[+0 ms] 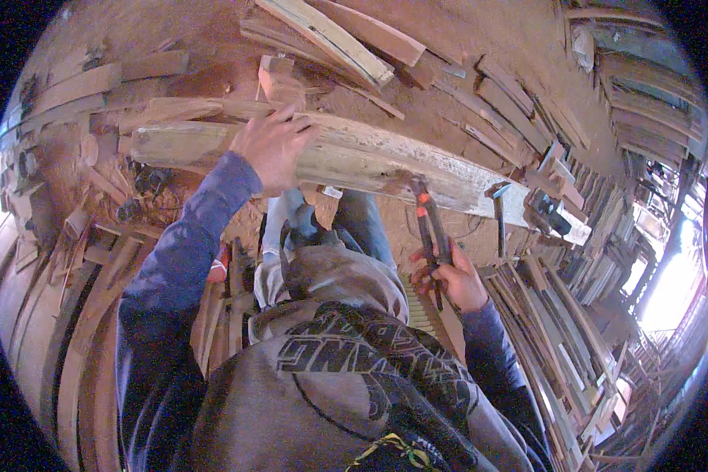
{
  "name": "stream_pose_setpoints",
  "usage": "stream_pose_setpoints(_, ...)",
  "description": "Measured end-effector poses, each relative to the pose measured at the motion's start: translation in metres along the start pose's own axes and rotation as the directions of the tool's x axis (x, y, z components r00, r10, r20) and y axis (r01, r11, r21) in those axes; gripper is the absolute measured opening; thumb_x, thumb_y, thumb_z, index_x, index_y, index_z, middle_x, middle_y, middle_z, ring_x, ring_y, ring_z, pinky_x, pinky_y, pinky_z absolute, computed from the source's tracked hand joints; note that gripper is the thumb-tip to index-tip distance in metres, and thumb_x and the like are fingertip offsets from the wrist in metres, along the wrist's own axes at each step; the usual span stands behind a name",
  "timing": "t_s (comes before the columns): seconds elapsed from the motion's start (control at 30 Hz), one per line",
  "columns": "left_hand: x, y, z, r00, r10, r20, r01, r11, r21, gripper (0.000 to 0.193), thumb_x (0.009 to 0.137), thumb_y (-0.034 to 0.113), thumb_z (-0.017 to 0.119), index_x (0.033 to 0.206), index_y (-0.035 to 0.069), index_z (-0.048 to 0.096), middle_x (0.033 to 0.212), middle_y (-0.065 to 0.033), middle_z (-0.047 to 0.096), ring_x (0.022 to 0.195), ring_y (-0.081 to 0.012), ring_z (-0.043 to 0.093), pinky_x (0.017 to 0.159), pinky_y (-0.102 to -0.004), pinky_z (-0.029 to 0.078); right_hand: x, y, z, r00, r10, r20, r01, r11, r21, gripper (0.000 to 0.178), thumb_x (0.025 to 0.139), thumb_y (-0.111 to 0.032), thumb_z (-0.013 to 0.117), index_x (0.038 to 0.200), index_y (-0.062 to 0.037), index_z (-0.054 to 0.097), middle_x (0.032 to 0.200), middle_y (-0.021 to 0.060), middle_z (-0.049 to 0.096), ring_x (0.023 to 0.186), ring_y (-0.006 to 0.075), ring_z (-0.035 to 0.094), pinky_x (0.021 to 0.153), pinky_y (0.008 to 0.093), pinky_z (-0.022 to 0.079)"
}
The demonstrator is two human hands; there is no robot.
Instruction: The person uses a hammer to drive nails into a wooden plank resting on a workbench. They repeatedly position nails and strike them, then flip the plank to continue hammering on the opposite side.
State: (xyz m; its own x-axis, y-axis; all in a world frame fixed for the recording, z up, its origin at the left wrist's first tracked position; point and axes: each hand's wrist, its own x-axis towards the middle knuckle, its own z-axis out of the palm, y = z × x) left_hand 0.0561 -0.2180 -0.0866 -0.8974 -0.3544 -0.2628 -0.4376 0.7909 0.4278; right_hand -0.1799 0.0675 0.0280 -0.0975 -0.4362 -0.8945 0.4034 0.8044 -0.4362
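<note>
Wooden beam (362, 161) lies beneath the left hand (271, 145), which rests on it unclenched. Ahead of it, my right hand (460, 283) grasps the 2 handles of the pincers (422, 211), their head at the beam. From afar, I judge I am placing the tool; next move calls for steady left pressure.

Long wooden beam (362, 161): rough, weathered, brownish toward left end, whitish toward right; laid crosswise, right end lower in view; upper surface touched left of middle by left hand (275, 147). Dark pincers (425, 228): orange-red marks seen near head; handles gripped in right hand (453, 277); head pointed away from body, overlapping beam's near side; contact with wood not clearly shown.
</note>
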Motion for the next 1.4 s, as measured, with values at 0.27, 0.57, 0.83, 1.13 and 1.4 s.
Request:
stream_pose_setpoints(0.27, -0.009, -0.002, 0.006, 0.995, 0.028, -0.091, -0.020, 0.996, 0.088, 0.069, 0.059, 0.031, 0.079, 0.121, 0.009, 0.058, 0.121, -0.0091, 0.059, 0.121, -0.0295, 0.049, 0.103, -0.0470, 0.042, -0.029, 0.060, -0.006, 0.948, -0.163, -0.275, 0.224, 0.952, 0.211, 0.039, 0.072, 0.005, 0.042, 0.108, -0.0084, 0.042, 0.113, 0.0203, 0.058, 0.080, 0.0282, 0.065, 0.061, 0.0362, 0.054)
stream_pose_setpoints(0.57, -0.017, 0.022, -0.036, 0.880, -0.088, -0.466, -0.131, 0.899, -0.417, 0.018, 0.092, 0.014, 0.054, 0.104, 0.002, 0.052, 0.098, -0.0148, 0.055, 0.095, -0.0320, 0.055, 0.083, -0.0411, 0.046, -0.019, 0.106, 0.007, 0.861, -0.138, -0.489, 0.367, 0.834, 0.412, 0.022, 0.080, 0.000, 0.045, 0.100, -0.0100, 0.048, 0.109, 0.0189, 0.063, 0.077, 0.0265, 0.064, 0.061, 0.0359, 0.054)
stream_pose_setpoints(0.83, -0.011, 0.104, -0.016, 0.760, -0.491, -0.426, -0.410, 0.147, -0.900, 0.028, 0.104, 0.018, 0.043, 0.117, -0.004, 0.055, 0.110, -0.0139, 0.066, 0.109, -0.0225, 0.063, 0.096, -0.0349, 0.048, -0.002, 0.114, -0.052, 0.814, -0.219, -0.538, 0.441, 0.836, 0.326, 0.028, 0.086, -0.007, 0.050, 0.111, 0.0031, 0.056, 0.098, 0.0142, 0.067, 0.073, 0.0264, 0.067, 0.058, 0.0341, 0.055)
stream_pose_setpoints(1.13, 0.027, 0.135, 0.044, 0.553, -0.708, -0.438, -0.461, 0.178, -0.870, 0.026, 0.103, 0.020, 0.047, 0.106, -0.003, 0.057, 0.108, -0.0172, 0.067, 0.102, -0.0259, 0.067, 0.094, -0.0386, 0.053, 0.105, 0.122, -0.197, 0.661, -0.701, -0.268, 0.236, 0.533, -0.813, 0.025, 0.083, -0.012, 0.065, 0.104, -0.0026, 0.055, 0.087, 0.0109, 0.063, 0.072, 0.0239, 0.063, 0.063, 0.0355, 0.051)
stream_pose_setpoints(1.4, 0.030, 0.156, 0.049, 0.547, -0.629, -0.553, -0.296, 0.473, -0.830, 0.023, 0.103, 0.019, 0.047, 0.103, -0.001, 0.059, 0.097, -0.0126, 0.071, 0.090, -0.0182, 0.068, 0.085, -0.0326, 0.051, 0.152, 0.112, -0.235, 0.609, -0.791, -0.061, 0.263, 0.275, -0.925, 0.038, 0.080, -0.022, 0.072, 0.109, -0.0007, 0.058, 0.113, 0.0187, 0.059, 0.102, 0.0375, 0.059, 0.087, 0.0425, 0.048)
